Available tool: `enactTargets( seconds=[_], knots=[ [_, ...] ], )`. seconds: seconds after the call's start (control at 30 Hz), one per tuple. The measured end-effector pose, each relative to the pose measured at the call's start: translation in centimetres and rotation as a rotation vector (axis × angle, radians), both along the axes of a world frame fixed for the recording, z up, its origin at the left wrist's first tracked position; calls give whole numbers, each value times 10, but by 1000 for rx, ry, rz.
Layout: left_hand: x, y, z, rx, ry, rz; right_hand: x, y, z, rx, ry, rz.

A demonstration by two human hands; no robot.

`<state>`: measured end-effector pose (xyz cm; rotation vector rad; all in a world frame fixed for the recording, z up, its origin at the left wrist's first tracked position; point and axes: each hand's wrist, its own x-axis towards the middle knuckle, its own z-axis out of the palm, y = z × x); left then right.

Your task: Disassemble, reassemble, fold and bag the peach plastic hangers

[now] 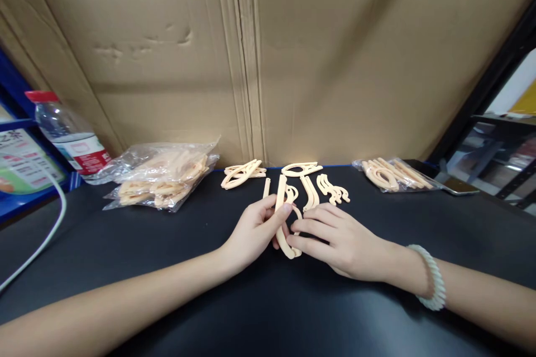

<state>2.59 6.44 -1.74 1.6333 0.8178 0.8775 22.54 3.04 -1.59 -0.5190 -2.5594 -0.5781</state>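
Note:
Cream-coloured curved plastic pieces point(282, 189) stand upright between my hands, in the middle of the black table. My left hand point(257, 228) pinches them with thumb and fingers from the left side. My right hand point(335, 237), with a pale bracelet at the wrist, has its bent fingertips on the right side of the same pieces, near their lower end. Just behind lie a straight strip point(267, 187), long curved pieces point(310, 194) and small hooked pieces point(333, 188). Farther back are a left group point(240, 173) and a right group point(301, 168) of joined pieces.
Clear bags of cream pieces lie at the back left point(161, 175) and back right point(396, 174), the right one beside a flat device point(460, 191). A red-capped bottle point(75, 136) and a white cable point(58, 223) are at left. Cardboard point(335, 67) rises behind the table point(146, 245).

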Motion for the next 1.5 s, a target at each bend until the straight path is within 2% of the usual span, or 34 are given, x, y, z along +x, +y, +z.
enactTargets(
  seconds=[0.1,0.2,0.4,0.53,0.6,0.77,0.9,0.97,1.07,1.27,1.33,1.5],
  knots=[
    [0,-1,0,11,12,34,3,2,-4,-25,5,-19],
    [-1,-1,2,35,38,74,4,0,-8,-147,87,-9],
    [-3,-1,2,150,86,58,-4,-7,-6,-619,628,-108],
    [-3,-1,1,176,134,52,-8,-6,-3,-1022,782,25],
    [-2,-1,1,177,138,63,-8,-4,-3,-1131,842,54],
    [-2,-2,1,210,157,105,-4,1,-7,-1267,1092,95],
    [-3,-2,1,233,166,143,-6,5,-10,-1224,1240,28],
    [-3,-3,0,238,162,160,-8,5,-10,-1275,1235,-20],
    [-3,-5,-1,314,191,186,-11,2,-9,-1436,1129,-13],
    [-4,-10,-7,511,315,191,-10,0,-4,-1740,1149,185],
    [-4,-11,-8,575,360,197,-9,1,-4,-1770,1154,185],
    [-4,-12,-6,677,411,165,-7,7,-6,-1703,1120,21]
  ],
)
